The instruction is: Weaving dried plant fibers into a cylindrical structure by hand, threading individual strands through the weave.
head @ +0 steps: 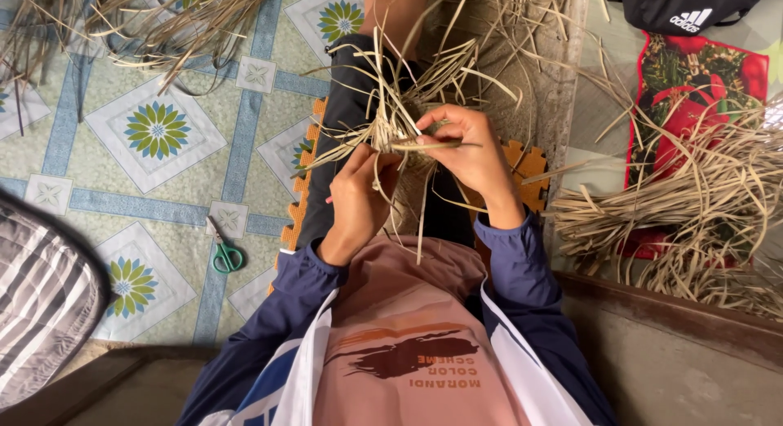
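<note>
- Two hands meet at the centre of the frame on a small woven piece (pixel 408 136) of dry straw strips; your left hand (pixel 359 199) and right hand (pixel 466 148) both close on it.
- Your right hand comes in from the right, thumb and fingers pinched narrow on one flat strip (pixel 440 145) that runs level across the top of the weave.
- Your left hand sits just below and left of the weave, fingers curled shut around its lower edge, with loose strands passing between them.
- Unwoven ends fan out of the piece in all directions, most of them up toward the top centre of the frame, a few hanging down over your lap.
- The weave is held above your dark trousers (pixel 347 116), not resting on the floor.
- Your blue sleeves (pixel 522 267) and a pink shirt (pixel 408 336) fill the lower centre.
- Under your legs lies an orange foam mat (pixel 530 169) with toothed edges, showing on either side of the trousers.
- Green-handled scissors (pixel 223 250) lie on the patterned floor sheet (pixel 155 132) at centre left, well apart from your hands.
- A big pile of straw (pixel 701 214) lies at centre right, over a red printed bag (pixel 701 91).
- More straw (pixel 163 18) is heaped at upper left.
- A striped cushion (pixel 41 303) sits at lower left, and a black garment (pixel 685 6) at upper right.
</note>
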